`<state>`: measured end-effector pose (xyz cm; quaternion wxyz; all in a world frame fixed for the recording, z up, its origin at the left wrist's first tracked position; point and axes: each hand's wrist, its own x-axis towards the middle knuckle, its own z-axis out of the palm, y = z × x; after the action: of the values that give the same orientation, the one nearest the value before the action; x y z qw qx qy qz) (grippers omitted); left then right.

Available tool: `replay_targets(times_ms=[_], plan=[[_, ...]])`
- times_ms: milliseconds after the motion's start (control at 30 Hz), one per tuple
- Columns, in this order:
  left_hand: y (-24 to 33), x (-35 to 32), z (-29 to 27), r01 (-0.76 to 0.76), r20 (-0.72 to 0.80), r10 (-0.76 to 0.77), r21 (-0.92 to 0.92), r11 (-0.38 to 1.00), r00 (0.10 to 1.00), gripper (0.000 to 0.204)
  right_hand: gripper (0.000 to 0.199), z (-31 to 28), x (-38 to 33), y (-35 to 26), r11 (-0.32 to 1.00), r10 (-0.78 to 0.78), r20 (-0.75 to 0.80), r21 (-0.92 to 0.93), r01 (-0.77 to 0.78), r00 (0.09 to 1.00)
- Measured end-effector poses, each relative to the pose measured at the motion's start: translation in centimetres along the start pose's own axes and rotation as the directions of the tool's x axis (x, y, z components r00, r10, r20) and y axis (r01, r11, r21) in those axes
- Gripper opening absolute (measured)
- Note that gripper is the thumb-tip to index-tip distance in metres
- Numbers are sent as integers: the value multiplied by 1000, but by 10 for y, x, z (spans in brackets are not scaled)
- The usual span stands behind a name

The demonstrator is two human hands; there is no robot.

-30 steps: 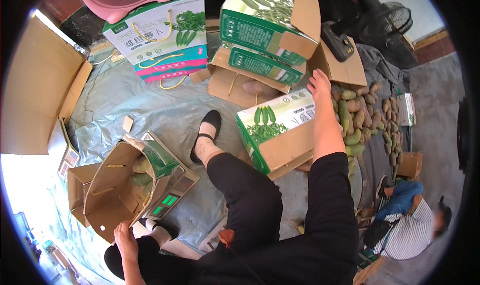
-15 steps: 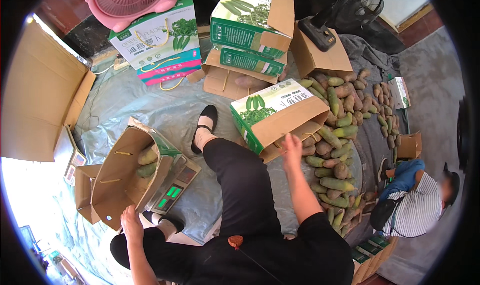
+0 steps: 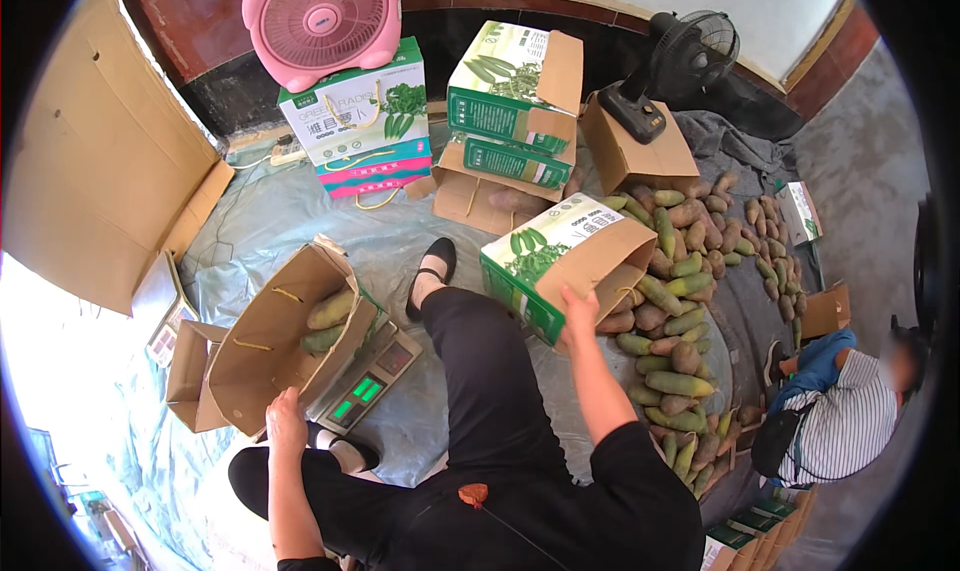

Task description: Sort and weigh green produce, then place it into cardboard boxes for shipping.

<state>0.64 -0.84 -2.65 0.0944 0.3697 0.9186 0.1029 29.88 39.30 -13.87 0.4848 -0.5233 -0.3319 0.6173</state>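
Note:
My left hand (image 3: pixel 287 421) is at the near rim of an open cardboard carton (image 3: pixel 262 356), its fingers curled against the edge. Inside that carton lie green radishes (image 3: pixel 330 311); it rests tilted on a digital scale (image 3: pixel 372 379) with lit green digits. My right hand (image 3: pixel 579 319) is closed on the near flap edge of a white and green radish carton (image 3: pixel 560 241), thumb at the brown flap. This carton lies on its side with its opening toward the right, beside a heap of radishes (image 3: pixel 675 381).
Stacked cartons (image 3: pixel 505 101) stand ahead. A pink fan (image 3: pixel 322 21) sits on gift boxes (image 3: pixel 362 121), and a black fan (image 3: pixel 640 111) on a brown box (image 3: pixel 610 146). A large cardboard sheet (image 3: pixel 95 161) is at left. A person in a striped shirt (image 3: pixel 840 426) is at right.
The whole view has shifted, with things appearing lower and further right. My right hand has moved from the carton's opening onto its near flap edge. The left hand stays by its carton's rim.

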Motion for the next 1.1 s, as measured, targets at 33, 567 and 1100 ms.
replay_targets(times_ms=[33, 567, 1100], plan=[[-1, -1, -2, -7, 6, 7, 1, 1000, 1000, 15, 43, -10, -8, -14, 999, -34, 36, -29, 35, 999], [-13, -7, 6, 4, -19, -3, 33, 999, 1000, 13, 40, 52, -64, -298, 904, -412, 435, 81, 421, 801], [-8, -3, 8, -52, -26, 52, -18, 998, 998, 15, 21, 63, 72, -102, 938, -142, 347, -252, 239, 927]])
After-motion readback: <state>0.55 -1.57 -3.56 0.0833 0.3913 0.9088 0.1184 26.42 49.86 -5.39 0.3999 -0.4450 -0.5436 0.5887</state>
